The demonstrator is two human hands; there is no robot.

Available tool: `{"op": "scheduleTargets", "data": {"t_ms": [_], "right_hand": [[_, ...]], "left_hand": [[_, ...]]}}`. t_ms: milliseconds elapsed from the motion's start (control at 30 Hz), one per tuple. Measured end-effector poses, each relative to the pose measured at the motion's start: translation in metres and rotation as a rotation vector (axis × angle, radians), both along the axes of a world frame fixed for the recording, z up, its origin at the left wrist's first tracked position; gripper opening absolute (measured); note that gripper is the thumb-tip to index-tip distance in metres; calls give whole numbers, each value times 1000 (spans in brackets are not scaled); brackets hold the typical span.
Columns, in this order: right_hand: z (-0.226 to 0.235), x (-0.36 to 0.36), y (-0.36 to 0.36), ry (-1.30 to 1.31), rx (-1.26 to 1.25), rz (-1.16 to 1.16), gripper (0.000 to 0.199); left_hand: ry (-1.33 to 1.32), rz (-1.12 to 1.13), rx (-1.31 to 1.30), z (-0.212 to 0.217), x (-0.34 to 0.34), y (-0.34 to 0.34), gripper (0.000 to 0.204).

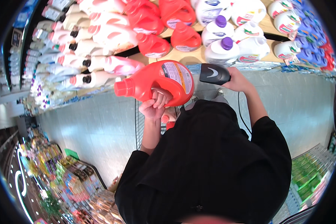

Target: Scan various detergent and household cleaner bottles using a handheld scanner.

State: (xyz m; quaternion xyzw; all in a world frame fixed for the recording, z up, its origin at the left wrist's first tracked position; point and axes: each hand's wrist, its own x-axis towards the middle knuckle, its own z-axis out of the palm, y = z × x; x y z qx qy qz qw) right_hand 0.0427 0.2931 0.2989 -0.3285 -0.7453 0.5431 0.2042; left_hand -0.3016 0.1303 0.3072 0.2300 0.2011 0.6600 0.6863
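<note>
Scanning step, by the look of it: left hand [155, 106] clamped through the handle of a red detergent jug [156, 84], held sideways at chest height, label toward the right. Right hand [239, 80] closed round a black handheld scanner [214, 73], just beside the jug's label. Next, probably squaring the scanner's nose on the label; beyond, shelves [198, 56] of red, white and pink bottles.

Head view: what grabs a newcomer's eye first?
The big red jug at centre, held by its handle in the left hand. Just to its right, the right hand aims a black handheld scanner at its label. Above, shelves crowded with red jugs and white bottles.
</note>
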Motion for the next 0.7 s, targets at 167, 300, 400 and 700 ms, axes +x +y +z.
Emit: {"op": "scheduleTargets", "data": {"t_ms": [167, 300, 400, 700], "right_hand": [[12, 41, 8, 83, 19, -29, 34], [18, 58, 9, 84, 47, -23, 33], [10, 62, 16, 45, 26, -25, 33], [-7, 45, 20, 126, -58, -15, 37]], "left_hand": [[37, -113, 25, 27, 27, 40, 22], [86, -167, 45, 35, 38, 59, 24], [97, -155, 51, 39, 44, 68, 25], [101, -111, 48, 22, 42, 74, 22]]}}
